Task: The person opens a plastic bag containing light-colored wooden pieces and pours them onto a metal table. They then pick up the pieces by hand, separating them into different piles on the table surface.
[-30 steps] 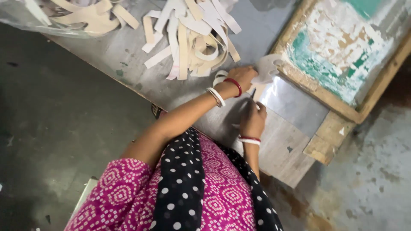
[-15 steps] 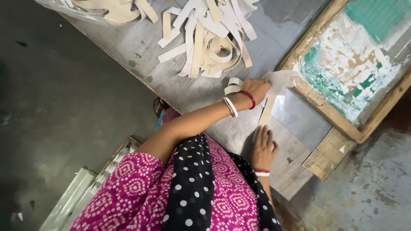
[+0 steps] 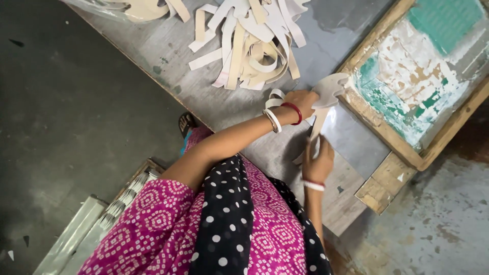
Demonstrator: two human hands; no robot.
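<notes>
Hands meet over a long pale cream cut-out strip with a broad shaped end (image 3: 326,99), which lies on the grey worktable (image 3: 168,56) beside a wooden frame with peeling teal and white paint (image 3: 407,71). The left hand (image 3: 304,101), wearing red and white bangles, closes on the strip's wide end near the frame's edge. The right hand (image 3: 318,160) presses the narrow lower end flat against the table, fingers spread; whether it pinches the strip is hard to tell. A heap of loose cream strips (image 3: 254,46) sits further up the table, well apart from both hands.
</notes>
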